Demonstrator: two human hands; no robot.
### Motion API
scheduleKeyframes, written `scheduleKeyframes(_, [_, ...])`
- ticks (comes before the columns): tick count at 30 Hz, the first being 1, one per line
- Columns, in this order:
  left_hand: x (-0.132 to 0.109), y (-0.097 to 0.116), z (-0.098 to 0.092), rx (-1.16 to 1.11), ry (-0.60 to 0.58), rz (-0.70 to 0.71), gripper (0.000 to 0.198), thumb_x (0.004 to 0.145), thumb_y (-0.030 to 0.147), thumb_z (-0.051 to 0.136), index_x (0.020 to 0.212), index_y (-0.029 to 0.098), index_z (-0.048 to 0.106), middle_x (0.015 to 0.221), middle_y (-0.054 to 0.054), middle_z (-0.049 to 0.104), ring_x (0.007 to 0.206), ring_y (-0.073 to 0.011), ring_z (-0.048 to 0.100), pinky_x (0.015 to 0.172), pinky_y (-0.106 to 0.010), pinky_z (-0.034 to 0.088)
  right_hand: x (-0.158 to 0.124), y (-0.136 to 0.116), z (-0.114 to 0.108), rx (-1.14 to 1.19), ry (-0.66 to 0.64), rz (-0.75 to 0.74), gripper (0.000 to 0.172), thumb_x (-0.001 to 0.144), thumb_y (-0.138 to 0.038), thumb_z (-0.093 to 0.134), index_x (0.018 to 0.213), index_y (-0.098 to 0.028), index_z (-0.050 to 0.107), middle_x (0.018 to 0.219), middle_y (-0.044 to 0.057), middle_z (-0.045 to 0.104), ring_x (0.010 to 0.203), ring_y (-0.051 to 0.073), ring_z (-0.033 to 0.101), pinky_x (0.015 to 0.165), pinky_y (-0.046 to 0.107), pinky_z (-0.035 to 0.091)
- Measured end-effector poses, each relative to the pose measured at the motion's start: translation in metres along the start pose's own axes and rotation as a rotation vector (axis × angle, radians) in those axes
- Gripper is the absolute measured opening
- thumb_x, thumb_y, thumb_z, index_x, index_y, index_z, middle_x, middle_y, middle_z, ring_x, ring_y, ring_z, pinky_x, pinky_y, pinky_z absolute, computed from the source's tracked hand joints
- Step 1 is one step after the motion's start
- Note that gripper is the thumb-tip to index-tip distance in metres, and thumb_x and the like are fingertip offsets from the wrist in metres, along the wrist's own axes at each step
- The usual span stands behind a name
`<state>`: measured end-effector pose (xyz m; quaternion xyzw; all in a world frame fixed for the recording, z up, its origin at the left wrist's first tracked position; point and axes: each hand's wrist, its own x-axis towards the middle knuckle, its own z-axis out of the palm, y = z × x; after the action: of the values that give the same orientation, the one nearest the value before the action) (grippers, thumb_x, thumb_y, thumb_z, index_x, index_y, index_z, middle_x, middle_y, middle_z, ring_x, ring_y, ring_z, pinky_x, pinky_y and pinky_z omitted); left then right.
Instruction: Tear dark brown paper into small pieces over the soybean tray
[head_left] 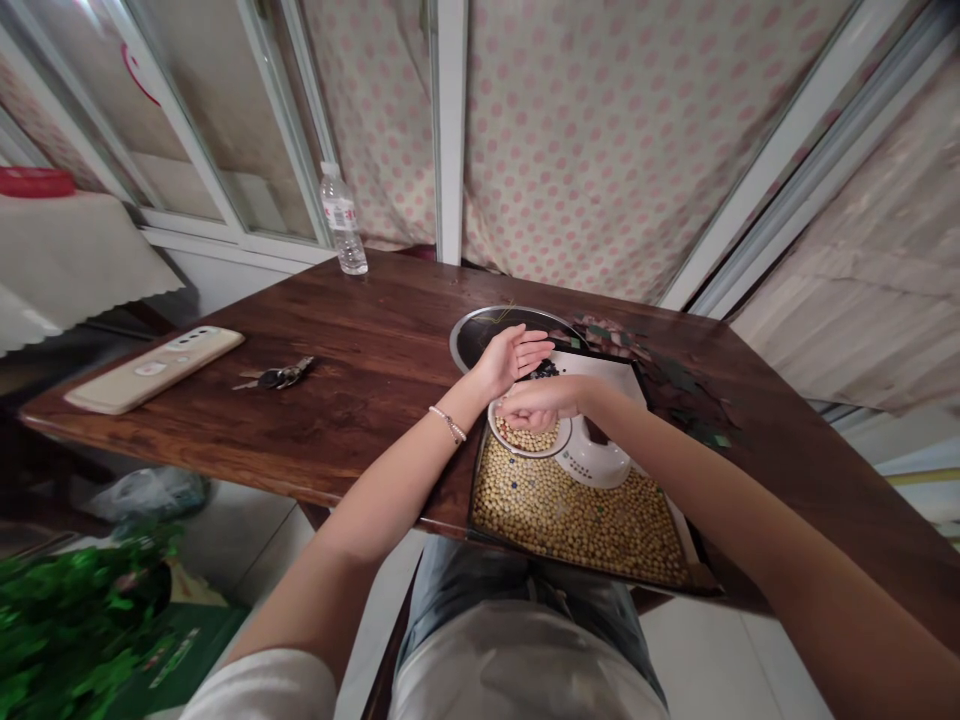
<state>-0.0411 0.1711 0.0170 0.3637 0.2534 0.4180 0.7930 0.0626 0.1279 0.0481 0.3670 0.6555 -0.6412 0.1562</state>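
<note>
My left hand (516, 360) is open, palm up and fingers stretched out, above the far edge of a dark-rimmed tray (474, 490). Just nearer to me, my right hand (541, 402) is closed, its fingers curled over a small white bowl (564, 443) of pale yellow beans (517, 436). Whether beans are in those fingers is hidden. Many more round beans (577, 530) cover the near part of the tray. Beside the bowl sits a white piece of crockery (600, 464) with small printed marks, partly behind my right forearm. Small black beans (546, 369) lie just past my hands.
A round metal-rimmed plate (459, 335) stands behind the tray. Flat dark green and reddish pieces (679, 375) spread to the right. Keys (281, 374), a phone (157, 368) and a water bottle (345, 220) are on the wooden table (367, 400) at the left.
</note>
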Motion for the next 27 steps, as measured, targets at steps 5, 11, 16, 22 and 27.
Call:
scheduleKeyframes(5, [0.0006,-0.0013,-0.0026,0.036,-0.029,0.000,0.031,0.086,0.035,0.044,0.084,0.015,0.068,0.077,-0.006,0.072,0.067,-0.0103,0.064,0.063,-0.019,0.048,0.0032,0.0006,0.0035,0.013,-0.063,0.016,0.024,0.081,-0.018,0.039,0.057,-0.018,0.034,0.042,-0.010,0.020,0.036,0.003,0.015,0.036,0.016,0.014])
scheduleKeyframes(11, [0.0015,-0.0019,-0.0016,0.057,-0.022,-0.003,0.032,0.086,0.036,0.044,0.087,0.015,0.067,0.078,-0.005,0.072,0.069,-0.0105,0.064,0.066,-0.020,0.048,0.0032,0.0002,0.0051,-0.004,-0.039,0.042,0.024,0.077,-0.017,0.039,0.054,-0.018,0.032,0.039,-0.010,0.020,0.035,0.002,0.014,0.035,0.016,0.014])
scheduleKeyframes(16, [0.0026,-0.0027,-0.0019,0.068,-0.025,-0.009,0.031,0.086,0.035,0.044,0.087,0.014,0.066,0.076,-0.005,0.071,0.069,-0.0101,0.063,0.069,-0.020,0.048,0.0054,-0.0003,0.0042,-0.021,-0.050,0.066,0.024,0.074,-0.014,0.038,0.051,-0.018,0.031,0.038,-0.010,0.019,0.033,0.003,0.014,0.035,0.016,0.010])
scheduleKeyframes(22, [0.0020,-0.0028,-0.0004,0.107,-0.009,-0.022,0.029,0.086,0.032,0.044,0.088,0.013,0.066,0.079,-0.006,0.071,0.074,-0.0110,0.063,0.074,-0.020,0.048,0.0082,-0.0004,0.0030,-0.030,-0.052,0.102,0.028,0.075,-0.015,0.038,0.049,-0.019,0.029,0.039,-0.009,0.017,0.033,0.004,0.014,0.035,0.016,0.012])
scheduleKeyframes(27, [0.0013,-0.0042,0.0013,0.140,-0.008,0.005,0.027,0.085,0.031,0.046,0.083,0.015,0.067,0.078,-0.006,0.071,0.072,-0.0115,0.063,0.069,-0.020,0.048,0.0065,-0.0022,0.0051,-0.025,-0.037,0.114,0.033,0.079,-0.019,0.041,0.048,-0.018,0.030,0.039,-0.008,0.017,0.034,0.003,0.014,0.036,0.014,0.013])
